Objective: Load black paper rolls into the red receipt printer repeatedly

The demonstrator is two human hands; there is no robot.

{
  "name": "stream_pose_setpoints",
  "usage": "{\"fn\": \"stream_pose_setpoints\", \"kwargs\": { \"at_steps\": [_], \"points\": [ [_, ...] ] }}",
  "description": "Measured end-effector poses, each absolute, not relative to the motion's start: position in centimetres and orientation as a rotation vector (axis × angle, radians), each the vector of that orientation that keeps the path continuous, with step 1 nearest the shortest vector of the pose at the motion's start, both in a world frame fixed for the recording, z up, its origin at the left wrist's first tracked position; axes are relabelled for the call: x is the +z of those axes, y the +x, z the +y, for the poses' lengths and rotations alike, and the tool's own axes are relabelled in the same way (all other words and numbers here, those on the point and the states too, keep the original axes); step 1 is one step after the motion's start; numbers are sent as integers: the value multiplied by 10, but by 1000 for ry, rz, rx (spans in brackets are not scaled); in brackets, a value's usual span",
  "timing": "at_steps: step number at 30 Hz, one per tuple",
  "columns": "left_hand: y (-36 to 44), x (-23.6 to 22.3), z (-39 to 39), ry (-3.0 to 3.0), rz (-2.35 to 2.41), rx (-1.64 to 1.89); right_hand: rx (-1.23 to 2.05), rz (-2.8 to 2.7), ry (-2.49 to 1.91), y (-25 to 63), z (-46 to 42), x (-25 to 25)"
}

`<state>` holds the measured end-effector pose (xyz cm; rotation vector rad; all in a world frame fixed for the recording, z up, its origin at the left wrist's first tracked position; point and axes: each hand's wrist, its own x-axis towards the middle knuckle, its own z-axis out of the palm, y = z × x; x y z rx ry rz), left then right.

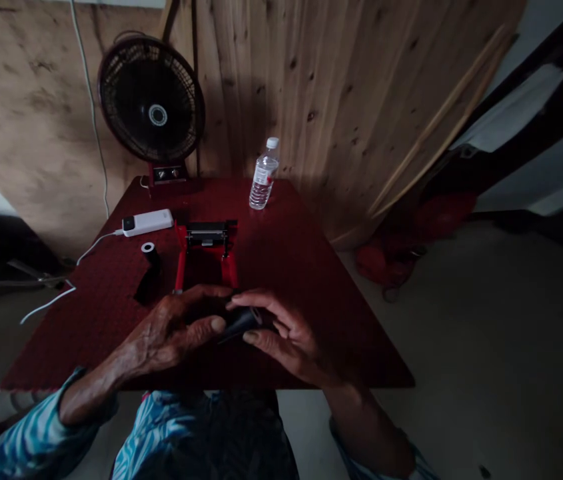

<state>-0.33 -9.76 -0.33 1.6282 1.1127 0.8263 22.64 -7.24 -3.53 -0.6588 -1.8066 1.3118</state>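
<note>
Both my hands are at a dark roll [242, 322] over the near part of the red table. My left hand [176, 333] curves over its left end, thumb along the near side. My right hand [286, 333] grips its right end between thumb and fingers. Dim light hides the roll's exact material. Just beyond my hands stands a red frame [181, 257] with a black crosspiece and metal parts. Left of that frame, a small black roll [149, 252] with a pale core has a dark strip [146, 287] trailing toward me.
The red table [301, 247] carries a white power bank [147, 223] with a cable, a fan [154, 110] at the back left and a water bottle [264, 175] at the back right. A wooden wall [341, 100] stands behind. Red objects [386, 263] lie on the floor to the right.
</note>
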Motion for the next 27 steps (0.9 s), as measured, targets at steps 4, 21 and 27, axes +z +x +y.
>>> {"fn": "stream_pose_setpoints", "kwargs": {
  "at_steps": [4, 21, 27],
  "points": [
    [-8, 0, -101, 1552, 1103, 790, 1158, -1893, -582, 207, -76, -35],
    [-43, 3, -90, 1550, 1302, 780, 1825, -1407, -680, 204, -113, -61],
    [-47, -1, -87, 1700, 1398, 744, 1827, -1510, -706, 205, -121, -68]
  ]
}}
